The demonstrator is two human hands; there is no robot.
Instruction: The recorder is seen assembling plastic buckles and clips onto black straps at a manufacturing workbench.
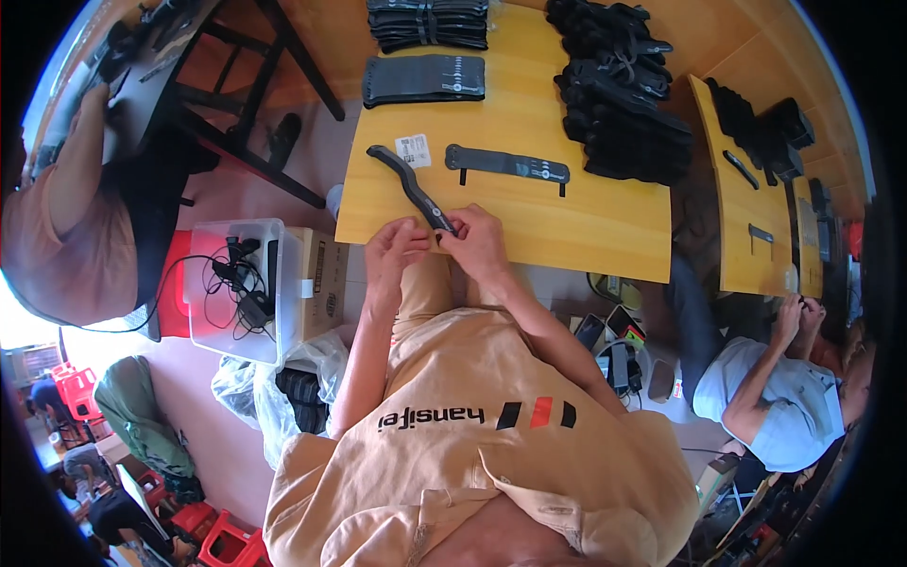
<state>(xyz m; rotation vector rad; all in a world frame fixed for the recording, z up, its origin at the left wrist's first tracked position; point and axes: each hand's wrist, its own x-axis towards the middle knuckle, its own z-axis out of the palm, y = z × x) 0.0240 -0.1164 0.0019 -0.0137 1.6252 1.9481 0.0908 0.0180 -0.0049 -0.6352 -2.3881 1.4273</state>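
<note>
A narrow black strap (408, 185) with a light printed mark lies on the wooden table (397, 213), bent along its length, its near end at the front edge. My right hand (479, 246) is closed on that near end, with thumb and fingers pinching it. Just left of it, my left hand (392, 253) is curled with its fingertips together; whether anything is between them is hidden. Beyond my hands a flat dark grey band (507, 164) lies crosswise, with two short black tabs at its lower edge. A white label (413, 151) is beside the strap.
Stacked dark bands (423, 79) stand at the far left of the table, and a heap of black straps (624, 113) at the far right. A clear plastic bin (236, 293) with cables is on the floor at left. Other people sit at tables on both sides.
</note>
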